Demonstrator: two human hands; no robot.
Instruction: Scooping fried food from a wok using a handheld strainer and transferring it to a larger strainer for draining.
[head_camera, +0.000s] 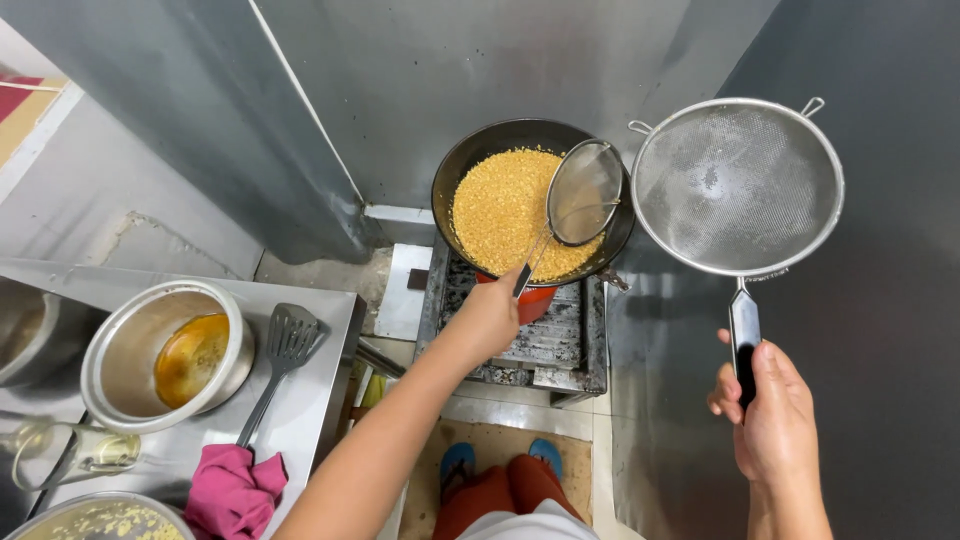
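Seemingly left hand dipping small strainer in wok, right hand gripping large sieve

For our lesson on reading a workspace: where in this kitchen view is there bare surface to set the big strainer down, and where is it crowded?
Bare steel shows on the counter between the slotted spatula and its right edge, a narrow strip. The left is crowded: oil bowl, pink cloth, glass jug. The burner is covered by the wok, with only its front grate bare.
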